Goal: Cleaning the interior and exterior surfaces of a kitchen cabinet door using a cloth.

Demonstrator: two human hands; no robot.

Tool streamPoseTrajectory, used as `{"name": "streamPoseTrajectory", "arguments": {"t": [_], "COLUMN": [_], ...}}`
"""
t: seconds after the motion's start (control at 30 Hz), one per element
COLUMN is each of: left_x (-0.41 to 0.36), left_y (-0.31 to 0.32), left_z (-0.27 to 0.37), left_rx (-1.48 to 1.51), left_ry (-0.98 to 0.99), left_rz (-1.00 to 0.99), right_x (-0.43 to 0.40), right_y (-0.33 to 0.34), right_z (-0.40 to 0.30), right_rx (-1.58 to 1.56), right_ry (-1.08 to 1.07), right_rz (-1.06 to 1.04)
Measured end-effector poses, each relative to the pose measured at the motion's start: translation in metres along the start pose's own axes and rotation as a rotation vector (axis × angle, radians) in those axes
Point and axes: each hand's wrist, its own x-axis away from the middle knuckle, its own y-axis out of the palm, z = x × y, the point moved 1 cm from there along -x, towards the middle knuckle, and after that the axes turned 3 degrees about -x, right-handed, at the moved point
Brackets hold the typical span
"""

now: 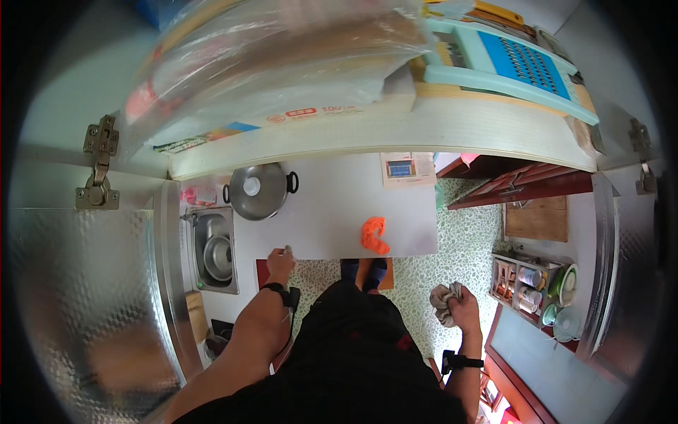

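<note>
In my right hand (pixel 466 310) is a crumpled greyish-beige cloth (pixel 445 305), held off to the right above the patterned floor. My left hand (pixel 280 262) hovers by the near edge of the white countertop (pixel 328 206). Something small and greyish shows at its fingertips, too small to make out. A bright orange crumpled piece (pixel 374 236), perhaps a bag or cloth, lies on the countertop. Directly before me is the pale front edge of a cabinet shelf (pixel 476 127). On it, clear plastic bags (pixel 286 58) cover a box and a teal-framed grater (pixel 524 63) lies at the right.
Open cabinet doors with metal hinges (pixel 98 159) flank me. Below are a two-handled lidded pot (pixel 265 201), a sink (pixel 233 286) with a metal bowl (pixel 217 258), and a printed sheet (pixel 408 177). At right stand a jar rack (pixel 522 281) and a wooden board (pixel 537 220).
</note>
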Motion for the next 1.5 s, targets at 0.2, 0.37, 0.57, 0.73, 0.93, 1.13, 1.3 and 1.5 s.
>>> {"name": "streamPoseTrajectory", "arguments": {"t": [0.2, 0.37, 0.57, 0.73, 0.93, 1.13, 1.3, 1.5], "left_x": [-0.068, -0.073, -0.01, 0.194, 0.295, 0.347, 0.395, 0.414], "left_y": [-0.125, -0.087, 0.059, 0.189, 0.264, 0.301, 0.3, 0.306], "left_z": [-0.036, 0.001, 0.026, 0.139, 0.179, 0.192, 0.224, 0.232], "left_rx": [0.422, 0.105, 0.112, -0.107, 0.008, 0.034, 0.02, 0.039], "left_ry": [0.089, -0.055, -0.115, 0.087, 0.407, 0.563, 0.303, 0.353], "left_rz": [0.291, 0.256, -0.179, -0.971, -1.451, -1.32, -1.496, -1.649], "right_x": [0.0, -0.002, 0.006, 0.014, 0.025, 0.046, 0.072, 0.105], "right_y": [0.024, 0.006, 0.008, 0.007, 0.003, -0.014, -0.045, -0.061], "right_z": [-0.037, -0.008, -0.039, -0.071, -0.095, -0.09, -0.079, -0.056], "right_rx": [-0.129, 0.054, 0.072, -0.341, -0.458, -0.629, -0.88, -0.614], "right_ry": [0.071, -0.02, -0.07, -0.159, -0.42, -0.423, -0.293, -0.286], "right_rz": [-0.061, -0.006, 0.01, 0.066, 0.233, 0.465, 0.374, 0.69]}}
